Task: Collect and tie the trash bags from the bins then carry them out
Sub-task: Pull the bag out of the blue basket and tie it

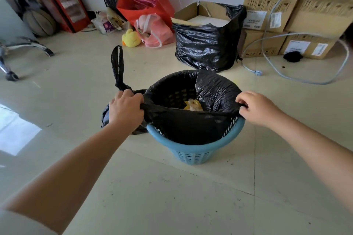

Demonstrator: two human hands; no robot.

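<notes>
A blue plastic bin (193, 150) stands on the tiled floor, lined with a black trash bag (214, 89). Yellow rubbish (193, 105) lies at the bottom of the bag. My left hand (125, 109) grips the near rim of the bag at the bin's left side. My right hand (257, 108) pinches the same rim at the right side. The stretch of bag between both hands is pulled off the bin's edge and drawn taut. A second black bag (118, 66), tied with its handle loop sticking up, sits on the floor just left of the bin, partly behind my left hand.
A cardboard box wrapped in black plastic (207, 44) stands behind the bin. Stacked cartons (286, 11) with a grey cable (298, 80) fill the right. Red and pink bags (152, 17), a yellow duck toy (131, 38) and a red cabinet (63, 4) line the far wall. Chair legs (11, 57) stand left.
</notes>
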